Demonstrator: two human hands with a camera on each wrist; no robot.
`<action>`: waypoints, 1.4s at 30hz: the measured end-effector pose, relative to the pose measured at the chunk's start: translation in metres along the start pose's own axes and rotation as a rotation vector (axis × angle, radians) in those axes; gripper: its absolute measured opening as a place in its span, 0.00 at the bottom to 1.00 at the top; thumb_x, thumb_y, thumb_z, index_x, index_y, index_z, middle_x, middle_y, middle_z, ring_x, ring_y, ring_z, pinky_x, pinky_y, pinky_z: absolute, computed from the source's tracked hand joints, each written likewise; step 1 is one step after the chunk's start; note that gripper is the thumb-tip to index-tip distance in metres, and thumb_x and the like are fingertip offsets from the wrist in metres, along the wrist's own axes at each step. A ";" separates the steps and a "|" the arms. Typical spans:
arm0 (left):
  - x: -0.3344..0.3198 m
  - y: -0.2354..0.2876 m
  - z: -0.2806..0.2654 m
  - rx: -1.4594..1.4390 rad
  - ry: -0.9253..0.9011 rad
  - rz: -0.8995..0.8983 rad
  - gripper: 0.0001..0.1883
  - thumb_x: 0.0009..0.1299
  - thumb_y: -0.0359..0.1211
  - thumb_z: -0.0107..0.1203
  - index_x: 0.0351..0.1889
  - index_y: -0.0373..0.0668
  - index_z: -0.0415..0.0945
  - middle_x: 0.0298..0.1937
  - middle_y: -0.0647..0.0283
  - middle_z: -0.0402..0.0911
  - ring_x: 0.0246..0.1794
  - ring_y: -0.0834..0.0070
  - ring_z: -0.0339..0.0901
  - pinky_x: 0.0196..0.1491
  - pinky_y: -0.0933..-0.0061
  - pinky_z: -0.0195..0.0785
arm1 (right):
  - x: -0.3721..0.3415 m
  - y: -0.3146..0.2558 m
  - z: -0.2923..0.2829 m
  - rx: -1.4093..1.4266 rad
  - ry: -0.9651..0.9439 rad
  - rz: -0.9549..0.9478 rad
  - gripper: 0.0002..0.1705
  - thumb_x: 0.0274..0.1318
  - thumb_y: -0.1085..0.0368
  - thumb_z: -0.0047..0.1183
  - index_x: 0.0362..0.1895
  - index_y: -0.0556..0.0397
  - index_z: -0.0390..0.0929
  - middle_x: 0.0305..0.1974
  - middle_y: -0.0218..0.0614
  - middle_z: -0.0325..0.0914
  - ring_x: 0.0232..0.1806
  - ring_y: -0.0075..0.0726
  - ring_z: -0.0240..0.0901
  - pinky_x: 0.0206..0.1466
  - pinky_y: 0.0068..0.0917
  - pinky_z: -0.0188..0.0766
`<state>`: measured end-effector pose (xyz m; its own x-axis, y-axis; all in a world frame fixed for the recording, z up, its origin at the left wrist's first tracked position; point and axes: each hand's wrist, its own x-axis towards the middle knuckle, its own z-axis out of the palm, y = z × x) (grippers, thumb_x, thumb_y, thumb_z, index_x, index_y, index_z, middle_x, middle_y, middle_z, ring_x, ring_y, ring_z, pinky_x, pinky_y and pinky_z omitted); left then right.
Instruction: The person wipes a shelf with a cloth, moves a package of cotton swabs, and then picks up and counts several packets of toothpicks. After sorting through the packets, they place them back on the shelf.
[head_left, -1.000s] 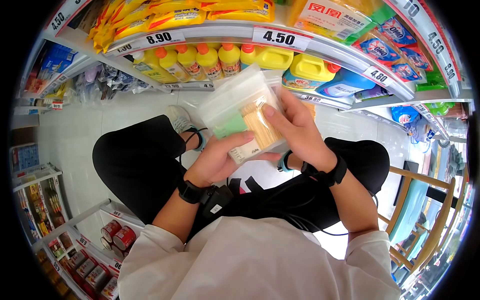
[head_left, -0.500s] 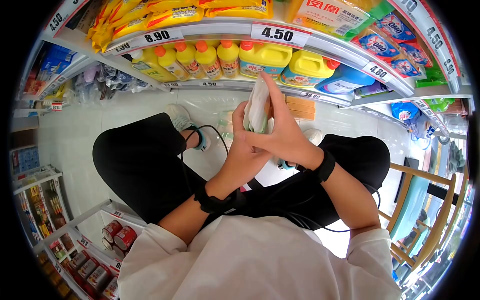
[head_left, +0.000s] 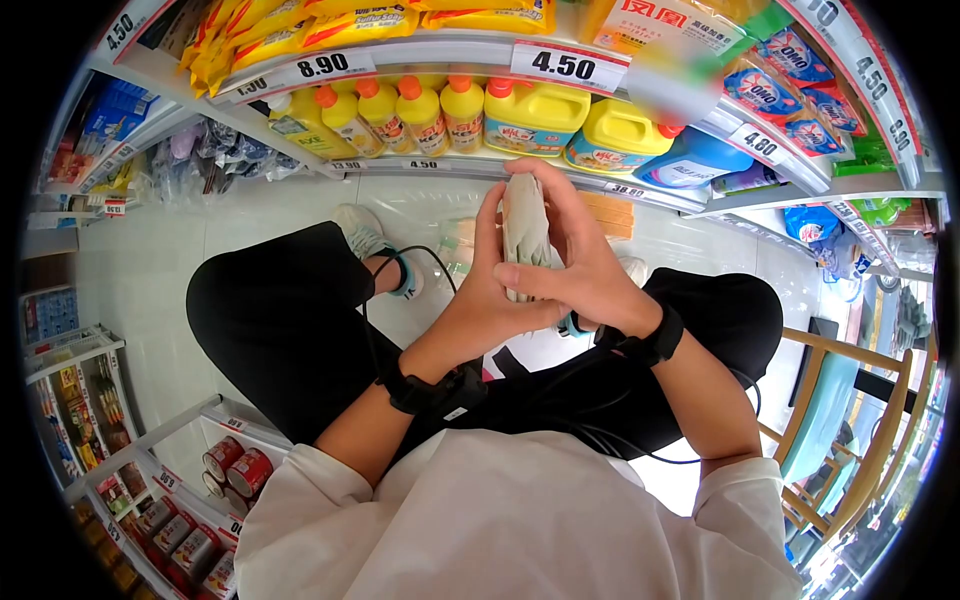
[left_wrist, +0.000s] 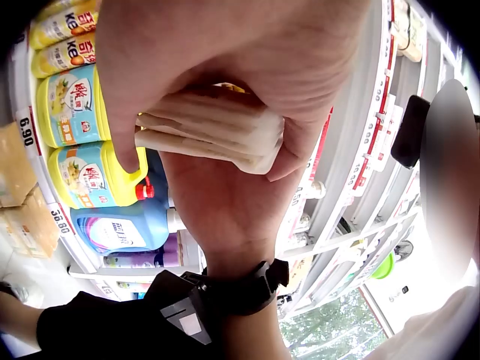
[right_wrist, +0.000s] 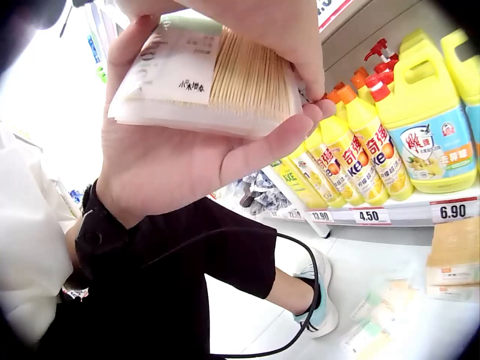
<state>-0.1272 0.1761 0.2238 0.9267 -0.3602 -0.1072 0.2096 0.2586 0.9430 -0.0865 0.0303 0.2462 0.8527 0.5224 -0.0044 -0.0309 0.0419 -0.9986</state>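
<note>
A clear plastic pack of toothpicks (head_left: 525,230) stands edge-on between both hands in the head view, above the floor. Its wooden sticks (right_wrist: 251,79), white label and green strip show in the right wrist view. My left hand (head_left: 468,312) cups the pack's left side, palm inward, in the head view. On the other side, my right hand (head_left: 605,285) grips it, with the thumb lying across its near edge. The left wrist view shows the pack's layered white plastic edge (left_wrist: 202,139) between the two hands.
Ahead is a shelf with yellow bottles (head_left: 420,118), detergent jugs (head_left: 535,118) and yellow soap packs (head_left: 360,27). On the floor lie clear packs (right_wrist: 379,319) and a tan stack (head_left: 608,215). A chair (head_left: 825,420) stands at right, cans (head_left: 238,468) at lower left.
The toothpick pack has turned from flat, face up, to edge-on. Both hands have shifted from its lower edge and right side to opposite sides; the right thumb has come across its near edge.
</note>
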 end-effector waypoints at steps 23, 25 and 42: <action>-0.013 0.043 -0.004 -0.380 -0.241 -0.059 0.29 0.63 0.35 0.58 0.62 0.38 0.63 0.51 0.58 0.74 0.53 0.69 0.73 0.56 0.59 0.70 | -0.012 -0.042 -0.023 0.307 -0.107 0.248 0.28 0.56 0.62 0.59 0.59 0.58 0.68 0.45 0.32 0.78 0.41 0.23 0.74 0.43 0.22 0.71; -0.020 0.047 -0.003 -0.508 -0.361 -0.138 0.30 0.64 0.34 0.56 0.64 0.36 0.62 0.56 0.55 0.73 0.56 0.64 0.72 0.58 0.54 0.69 | -0.018 -0.045 -0.027 0.317 -0.151 0.294 0.27 0.56 0.62 0.60 0.58 0.57 0.68 0.45 0.33 0.79 0.38 0.21 0.75 0.36 0.20 0.71; -0.044 0.069 0.013 -0.686 -0.628 0.118 0.51 0.62 0.65 0.50 0.75 0.47 0.43 0.73 0.47 0.52 0.73 0.50 0.51 0.69 0.44 0.47 | -0.035 -0.223 -0.007 0.034 0.092 0.043 0.24 0.58 0.62 0.58 0.57 0.57 0.70 0.49 0.35 0.79 0.46 0.26 0.78 0.46 0.24 0.77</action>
<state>-0.1575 0.1986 0.2976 0.6573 -0.6644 0.3557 0.4489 0.7243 0.5234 -0.1055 -0.0034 0.4685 0.8943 0.4444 -0.0532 -0.0846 0.0512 -0.9951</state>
